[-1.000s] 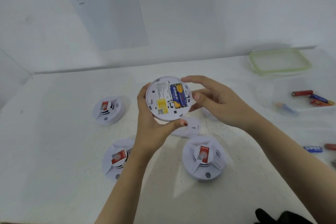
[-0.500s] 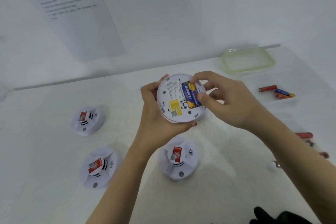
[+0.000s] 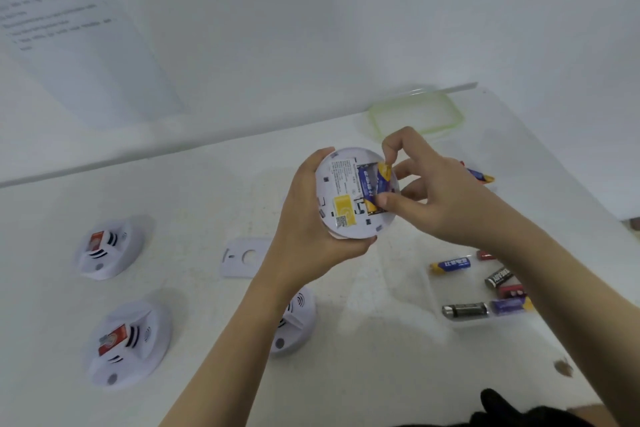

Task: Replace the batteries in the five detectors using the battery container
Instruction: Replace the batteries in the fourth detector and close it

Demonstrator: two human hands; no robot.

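Head view. The white table (image 3: 194,204) meets the wall (image 3: 311,28) along its far edge, and its right edge runs diagonally down the frame's right side. Bare tabletop lies between the hands and two detectors (image 3: 107,248) (image 3: 128,343) standing well apart at the left. A third detector (image 3: 294,322) is partly hidden under the left forearm. A flat white cover plate (image 3: 242,256) lies just left of that forearm. A printed sheet (image 3: 69,38) hangs on the wall, its text too blurred to read. A green-rimmed lid (image 3: 415,113) rests near the far edge.

The clear battery container (image 3: 426,288) sits at the right under the right forearm, holding several batteries (image 3: 465,309).

The left hand (image 3: 308,229) curls round the rim of the held detector (image 3: 356,194), raised above the table with its back towards the camera. The right hand (image 3: 436,198) pinches a blue-and-yellow battery (image 3: 381,180) end to end between forefinger and thumb, at the open compartment beside a second battery (image 3: 365,184). Whether the pinched battery is seated cannot be told.
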